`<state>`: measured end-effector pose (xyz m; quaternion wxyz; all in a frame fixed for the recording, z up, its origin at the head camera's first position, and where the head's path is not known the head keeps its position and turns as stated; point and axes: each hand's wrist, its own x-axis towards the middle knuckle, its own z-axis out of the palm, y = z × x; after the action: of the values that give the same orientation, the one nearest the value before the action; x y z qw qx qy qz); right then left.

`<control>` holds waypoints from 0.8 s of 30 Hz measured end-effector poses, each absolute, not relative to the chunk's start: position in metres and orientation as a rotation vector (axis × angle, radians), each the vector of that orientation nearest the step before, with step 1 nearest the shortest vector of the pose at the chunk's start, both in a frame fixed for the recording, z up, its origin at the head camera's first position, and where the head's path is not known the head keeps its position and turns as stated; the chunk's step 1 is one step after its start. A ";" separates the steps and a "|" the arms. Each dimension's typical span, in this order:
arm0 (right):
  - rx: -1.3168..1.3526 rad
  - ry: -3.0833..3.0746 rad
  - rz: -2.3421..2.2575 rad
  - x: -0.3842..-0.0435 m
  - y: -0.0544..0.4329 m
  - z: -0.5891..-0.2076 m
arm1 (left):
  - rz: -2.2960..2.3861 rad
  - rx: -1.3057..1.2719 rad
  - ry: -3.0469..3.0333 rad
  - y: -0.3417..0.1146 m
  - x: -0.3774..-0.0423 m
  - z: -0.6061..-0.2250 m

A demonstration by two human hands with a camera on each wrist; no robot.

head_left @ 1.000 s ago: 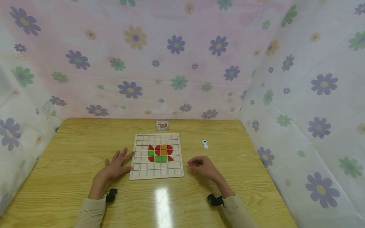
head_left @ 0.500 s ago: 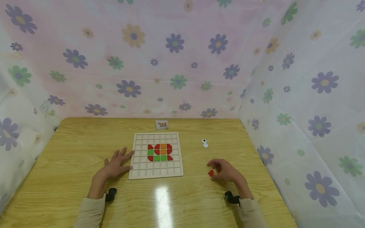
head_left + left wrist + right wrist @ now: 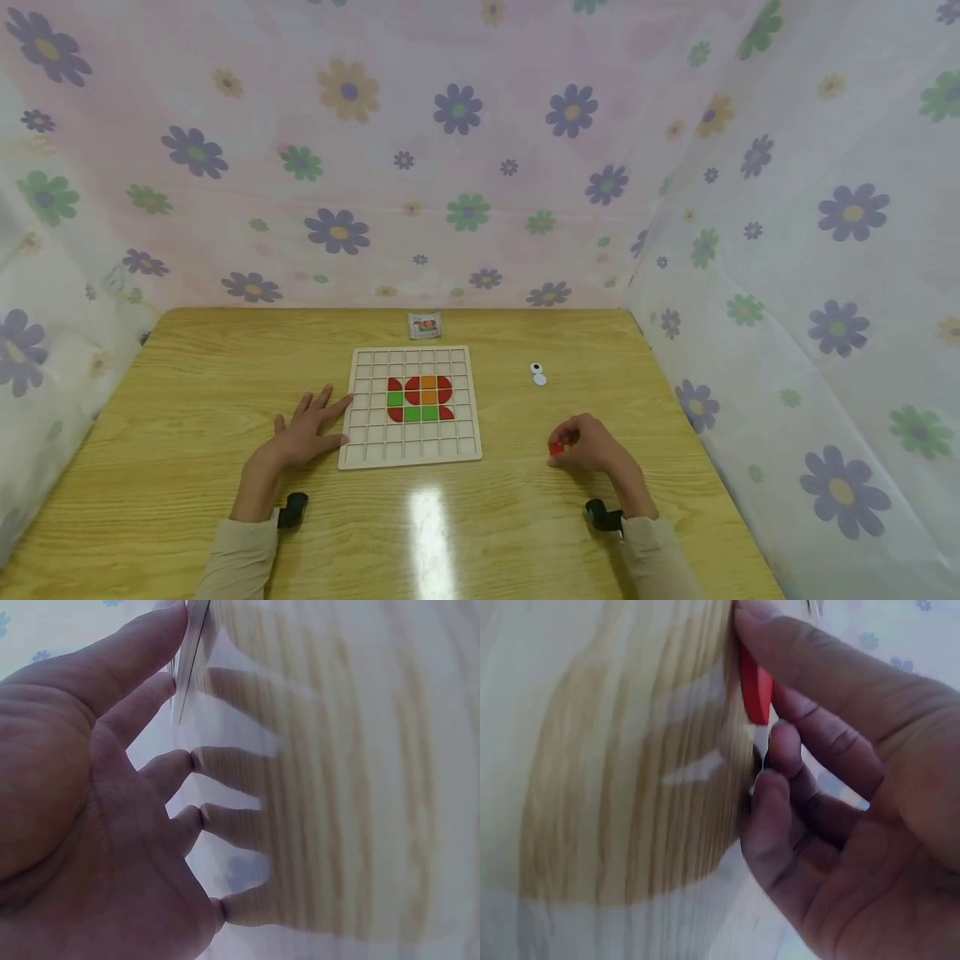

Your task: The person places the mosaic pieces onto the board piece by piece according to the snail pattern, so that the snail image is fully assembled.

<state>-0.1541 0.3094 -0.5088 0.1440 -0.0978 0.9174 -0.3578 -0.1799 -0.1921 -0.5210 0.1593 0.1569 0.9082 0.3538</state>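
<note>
A pale wooden grid board [image 3: 367, 454] lies on the table. Red, orange and green tiles [image 3: 413, 414] sit in its middle squares. My left hand [image 3: 300, 437] rests at the board's left edge with spread fingers, fingertip and thumb against the rim; the left wrist view shows the same thumb [image 3: 135, 660] at the board's side [image 3: 193, 664]. Right of the board, low over the table, my right hand [image 3: 592, 446] pinches a small red tile [image 3: 556, 448]. In the right wrist view the red tile [image 3: 756, 690] is between thumb and index finger, partly covered by the thumb.
A small picture card [image 3: 424, 325] showing a coloured pattern lies behind the board. Two white round pieces [image 3: 538, 373], one with a black dot, lie right of the board. Flowered cloth [image 3: 465, 167] hangs behind and beside the wooden table [image 3: 187, 358].
My right hand has moved right, away from the board's edge, and now pinches a red tile that showed below its fingers half a second ago. My left hand has stayed put.
</note>
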 end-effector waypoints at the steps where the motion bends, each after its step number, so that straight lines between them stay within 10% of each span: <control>1: -0.268 2.648 -1.026 -0.155 0.308 -0.509 | 1.013 0.450 2.597 -0.192 -0.180 -0.521; 24: -0.160 2.793 -1.012 -0.135 0.299 -0.511 | 1.043 0.448 2.573 -0.193 -0.179 -0.518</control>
<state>-0.1346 0.2986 -0.5108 0.0830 -0.0536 0.9355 -0.3391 -0.1791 -0.1926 -0.5181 0.1639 0.1572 0.9026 0.3658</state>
